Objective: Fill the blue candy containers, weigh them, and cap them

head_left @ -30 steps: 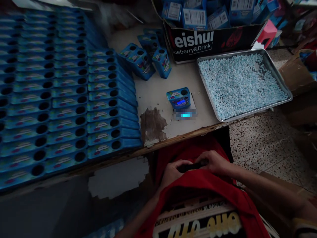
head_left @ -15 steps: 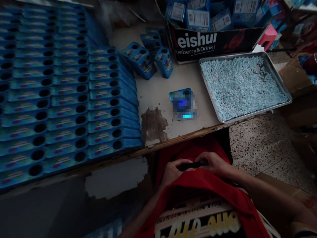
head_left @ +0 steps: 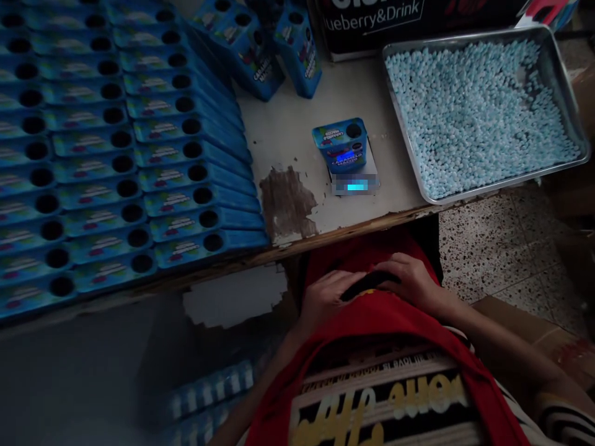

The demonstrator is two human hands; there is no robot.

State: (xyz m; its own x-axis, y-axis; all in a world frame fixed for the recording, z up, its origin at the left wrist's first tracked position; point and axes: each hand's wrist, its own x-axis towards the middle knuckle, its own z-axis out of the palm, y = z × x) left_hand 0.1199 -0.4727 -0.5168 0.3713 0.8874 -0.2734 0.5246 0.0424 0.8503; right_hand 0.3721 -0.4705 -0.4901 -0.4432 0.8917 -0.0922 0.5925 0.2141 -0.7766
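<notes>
My left hand (head_left: 328, 296) and my right hand (head_left: 413, 277) rest at my waist, both with curled fingers at the top of the red apron (head_left: 376, 313). A black band (head_left: 374, 280) lies between them, its ends under the fingers. What the fingertips grip is hard to make out. Beyond them, on the table, a blue carton (head_left: 344, 145) with a round hole in its top stands on a small scale (head_left: 370, 166) with a lit display. Neither hand touches it.
Rows of blue cartons (head_left: 181, 179) fill the left of the table (head_left: 297, 139). More cartons (head_left: 300, 52) stand at the back. A metal tray (head_left: 430, 199) of pale blue pellets lies right, before a black box (head_left: 357, 46). Speckled floor (head_left: 493, 248) shows below.
The view has shifted down and closer, so the table things sit higher and larger. Both hands have stayed at the apron, with the black band showing a little more between them.
</notes>
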